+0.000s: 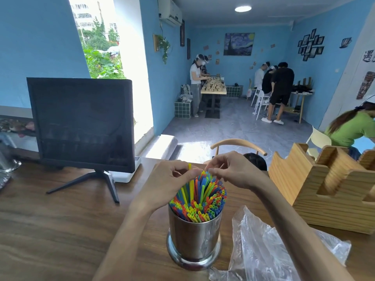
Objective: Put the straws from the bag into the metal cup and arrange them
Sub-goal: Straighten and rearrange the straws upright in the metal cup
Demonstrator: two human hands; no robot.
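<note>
Most done: the straws [199,196] stand in the cup [194,238], lower centre of the frame; the bag [261,246] lies at lower right, looking empty.
Left to do: arranging the tops.
Left hand [172,177]: pinches a yellow straw [189,166] above the bundle.
Right hand [231,169]: fingers curled, pinching straw tips beside it.

Metal cup [194,238] upright on wooden table [50,230], packed with coloured straws [199,201], left hand [172,179] pinching yellow straw [190,166], right hand [231,169] fingering straw tips, clear plastic bag [263,250] just beside cup
</note>
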